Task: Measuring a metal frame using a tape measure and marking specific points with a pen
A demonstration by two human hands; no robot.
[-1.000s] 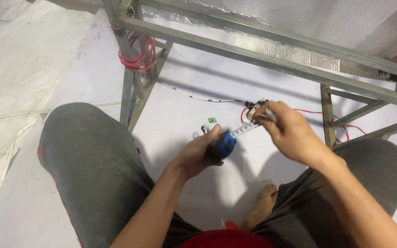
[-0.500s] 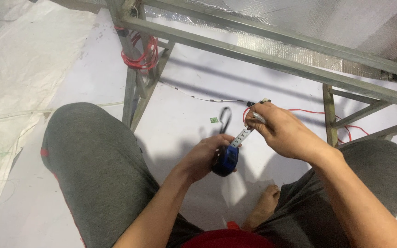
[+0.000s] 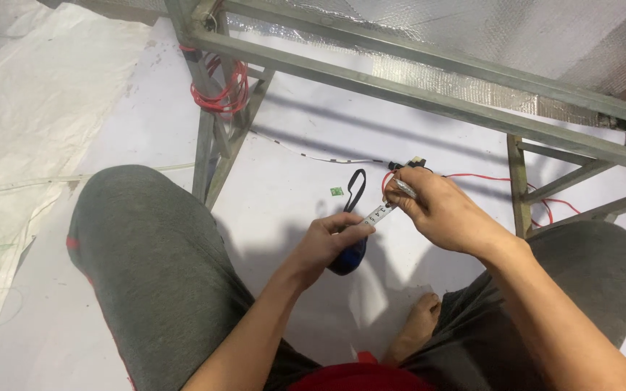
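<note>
Gripping the blue tape measure [image 3: 348, 255] over the white floor [image 3: 291, 181], my left hand [image 3: 325, 246] steadies it; my right hand [image 3: 443, 213] pinches the blade [image 3: 380, 213], best kept taut.

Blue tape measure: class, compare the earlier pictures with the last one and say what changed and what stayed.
The left hand brought the blue tape measure case slightly lower, toward the body; the steel blade between the hands shows a little longer. The right hand keeps pinching the blade's end by the red wire. Grey metal frame unchanged.

Blue tape measure [image 3: 349, 255], red wire coil [image 3: 220, 93], grey trousers [image 3: 155, 268].
</note>
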